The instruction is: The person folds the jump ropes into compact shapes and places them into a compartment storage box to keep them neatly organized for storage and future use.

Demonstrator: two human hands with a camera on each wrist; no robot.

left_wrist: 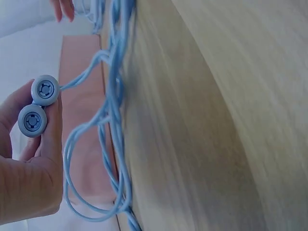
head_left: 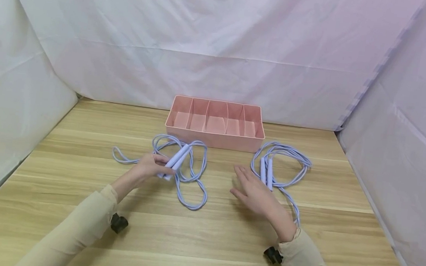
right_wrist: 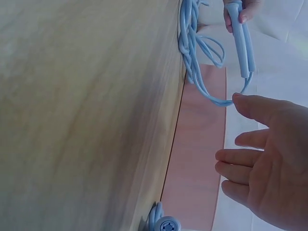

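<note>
My left hand pinches the two pale blue handles of a jump rope, held side by side and raised off the table. In the left wrist view the round ends of both handles face the camera between thumb and fingers. The rope's cord lies in loose loops on the wood. Over the table my right hand holds nothing, its fingers extended and spread in the right wrist view. Just beyond it lies a second pale blue jump rope, coiled, its two handles next to each other.
A pink box with several compartments stands at the back of the wooden table, behind both ropes. White cloth hangs behind and at both sides. Each wrist carries a small black camera mount.
</note>
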